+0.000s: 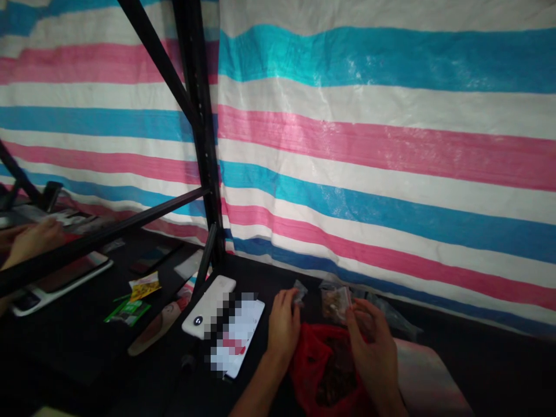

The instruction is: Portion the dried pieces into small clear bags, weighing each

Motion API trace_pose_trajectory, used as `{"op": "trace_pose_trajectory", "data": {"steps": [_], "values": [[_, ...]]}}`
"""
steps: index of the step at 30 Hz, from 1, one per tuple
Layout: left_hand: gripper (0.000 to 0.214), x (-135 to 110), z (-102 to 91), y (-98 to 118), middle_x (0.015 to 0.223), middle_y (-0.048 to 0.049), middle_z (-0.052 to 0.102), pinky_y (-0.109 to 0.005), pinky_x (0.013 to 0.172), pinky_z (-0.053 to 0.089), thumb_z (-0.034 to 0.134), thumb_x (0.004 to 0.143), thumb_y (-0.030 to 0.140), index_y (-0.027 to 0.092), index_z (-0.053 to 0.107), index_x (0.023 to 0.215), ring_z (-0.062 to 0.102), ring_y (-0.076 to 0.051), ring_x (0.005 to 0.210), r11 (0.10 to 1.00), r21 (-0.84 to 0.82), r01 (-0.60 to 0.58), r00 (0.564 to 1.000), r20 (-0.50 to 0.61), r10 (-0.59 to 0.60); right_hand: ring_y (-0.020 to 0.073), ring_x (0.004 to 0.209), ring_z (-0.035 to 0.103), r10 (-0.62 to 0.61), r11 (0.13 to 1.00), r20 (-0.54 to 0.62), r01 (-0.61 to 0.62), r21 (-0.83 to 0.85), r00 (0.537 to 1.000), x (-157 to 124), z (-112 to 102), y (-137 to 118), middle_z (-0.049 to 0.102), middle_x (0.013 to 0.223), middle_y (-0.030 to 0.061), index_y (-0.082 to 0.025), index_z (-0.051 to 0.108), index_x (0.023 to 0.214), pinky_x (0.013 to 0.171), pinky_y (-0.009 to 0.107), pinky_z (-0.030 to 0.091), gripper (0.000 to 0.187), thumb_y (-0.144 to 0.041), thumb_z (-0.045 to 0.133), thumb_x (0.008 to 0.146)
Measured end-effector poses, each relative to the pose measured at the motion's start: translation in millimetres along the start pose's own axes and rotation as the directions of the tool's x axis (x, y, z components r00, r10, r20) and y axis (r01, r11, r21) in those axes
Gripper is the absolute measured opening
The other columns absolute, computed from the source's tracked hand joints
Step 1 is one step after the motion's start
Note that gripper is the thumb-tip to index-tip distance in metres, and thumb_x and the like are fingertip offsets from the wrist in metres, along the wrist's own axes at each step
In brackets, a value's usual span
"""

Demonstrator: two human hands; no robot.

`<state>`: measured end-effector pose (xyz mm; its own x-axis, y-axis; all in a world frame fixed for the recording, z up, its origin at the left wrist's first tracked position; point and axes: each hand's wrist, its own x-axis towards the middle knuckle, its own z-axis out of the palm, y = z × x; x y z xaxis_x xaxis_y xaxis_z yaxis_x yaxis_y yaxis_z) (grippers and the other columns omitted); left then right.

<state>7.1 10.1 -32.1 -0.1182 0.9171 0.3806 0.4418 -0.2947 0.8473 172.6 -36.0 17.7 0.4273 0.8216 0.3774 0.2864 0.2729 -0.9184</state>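
My left hand (283, 324) rests on the dark table, its fingertips pinched on a small clear plastic bag (299, 291). My right hand (373, 353) is curled, thumb and fingers holding another small clear bag (335, 303) with brownish contents. Below and between my hands lies an open red plastic bag (321, 370) holding dark brown material.
A white power bank (208, 314) and a phone (237, 339) lie left of my left hand. A black metal frame (204, 162) stands at the table's back. Small green and yellow packets (134, 301) lie further left. Another person's hand (32, 240) is at far left. A striped tarp hangs behind.
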Motion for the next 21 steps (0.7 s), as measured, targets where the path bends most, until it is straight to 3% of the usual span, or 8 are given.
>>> {"op": "trace_pose_trajectory", "data": {"steps": [3,7,10,13,16,19,21], "values": [[0.026,-2,-7.7,3,0.111,-0.01,0.068,-0.041,0.096,0.049,0.049,0.095,0.022,0.021,0.064,0.116,0.064,-0.026,0.106,0.994,-0.112,0.002,0.996,-0.093,-0.013,0.0274,0.087,0.076,0.037,0.999,0.095,-0.039,0.014,0.995,-1,1,1,0.077,0.1,0.011,-0.021,0.063,0.107,0.076,0.039,0.064,0.043,-0.052,0.072,0.08],[0.024,0,-13.1,9,0.114,-0.0105,0.066,-0.04,0.098,0.048,0.048,0.097,0.027,0.02,0.061,0.116,0.063,-0.026,0.11,0.98,-0.201,0.011,0.966,-0.25,-0.062,0.0267,0.085,0.076,0.027,0.999,0.246,-0.032,0.017,0.969,13,11,-3,0.075,0.096,0.0086,-0.022,0.063,0.109,0.071,0.037,0.063,0.033,-0.045,0.066,0.085],[0.026,1,-13.1,9,0.115,-0.0117,0.062,-0.038,0.092,0.051,0.043,0.098,0.027,0.018,0.055,0.119,0.063,-0.024,0.104,0.956,-0.292,0.036,0.934,-0.329,-0.136,0.027,0.087,0.075,-0.041,0.999,0.377,0.047,-0.006,0.925,28,26,-7,0.073,0.104,0.0104,-0.021,0.064,0.112,0.071,0.038,0.063,0.033,-0.041,0.063,0.086],[0.026,-4,-16.1,9,0.116,-0.0111,0.061,-0.036,0.088,0.051,0.045,0.097,0.029,0.019,0.053,0.12,0.063,-0.023,0.099,0.949,-0.314,0.028,0.923,-0.357,-0.146,0.0275,0.1,0.071,-0.167,0.976,0.425,0.209,-0.054,0.89,32,34,-7,0.068,0.121,0.0142,-0.02,0.064,0.12,0.084,0.043,0.061,0.036,-0.037,0.058,0.089],[0.022,-9,-22.4,15,0.109,-0.0086,0.062,-0.035,0.088,0.048,0.049,0.095,0.03,0.019,0.058,0.113,0.061,-0.023,0.099,0.966,-0.252,-0.053,0.958,-0.286,-0.022,0.0268,0.117,0.063,-0.305,0.92,0.497,0.387,-0.067,0.812,24,32,-8,0.063,0.131,0.013,-0.021,0.061,0.128,0.097,0.045,0.056,0.036,-0.031,0.054,0.094],[0.024,-11,-24.9,25,0.098,-0.0062,0.064,-0.032,0.083,0.047,0.046,0.097,0.035,0.019,0.064,0.101,0.06,-0.021,0.092,0.958,-0.264,-0.114,0.992,-0.088,0.094,0.026,0.133,0.051,-0.374,0.845,0.601,0.527,-0.093,0.707,19,24,-13,0.054,0.144,0.0101,-0.026,0.057,0.136,0.112,0.047,0.044,0.041,-0.025,0.054,0.095],[0.033,-12,-22.9,30,0.09,-0.0052,0.065,-0.031,0.08,0.046,0.045,0.098,0.041,0.017,0.066,0.092,0.059,-0.02,0.085,0.941,-0.33,-0.07,0.997,0.015,0.079,0.026,0.132,0.052,-0.366,0.813,0.651,0.569,-0.123,0.664,22,20,-17,0.056,0.142,0.009,-0.027,0.06,0.134,0.112,0.046,0.043,0.04,-0.021,0.054,0.094]]}}
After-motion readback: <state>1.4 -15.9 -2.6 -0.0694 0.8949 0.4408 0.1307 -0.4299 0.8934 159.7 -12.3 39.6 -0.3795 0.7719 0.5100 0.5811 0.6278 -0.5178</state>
